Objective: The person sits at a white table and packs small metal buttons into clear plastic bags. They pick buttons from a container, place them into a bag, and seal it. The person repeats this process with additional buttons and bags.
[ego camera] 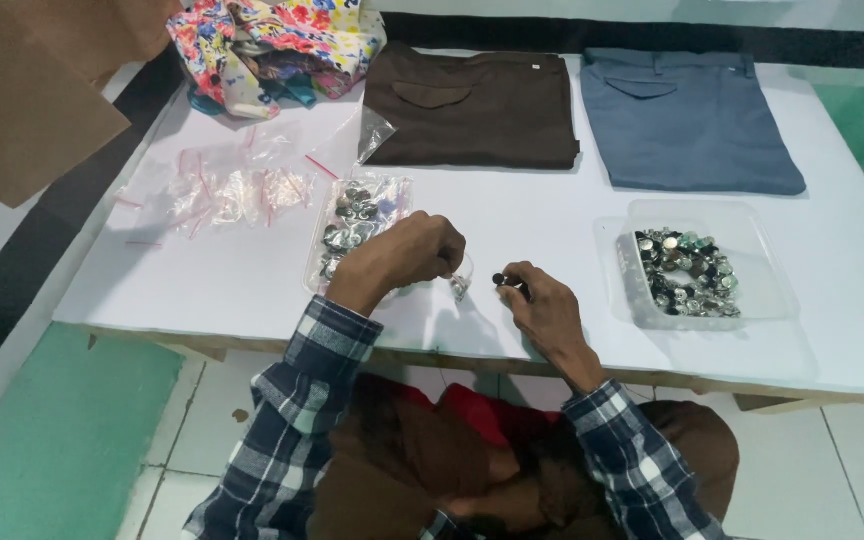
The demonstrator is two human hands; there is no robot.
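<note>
Bare white table (pixel 512 215) between the hands and the folded trousers, bag of buttons (pixel 357 225) close by the left hand (pixel 407 255), open button tray (pixel 697 262) well right of the right hand (pixel 542 305), small empty bags (pixel 227 190) far left

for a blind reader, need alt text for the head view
A person's left hand holds a small clear bag while the right hand pinches a dark button beside it, over a white table with a clear tray of buttons and folded trousers.
</note>
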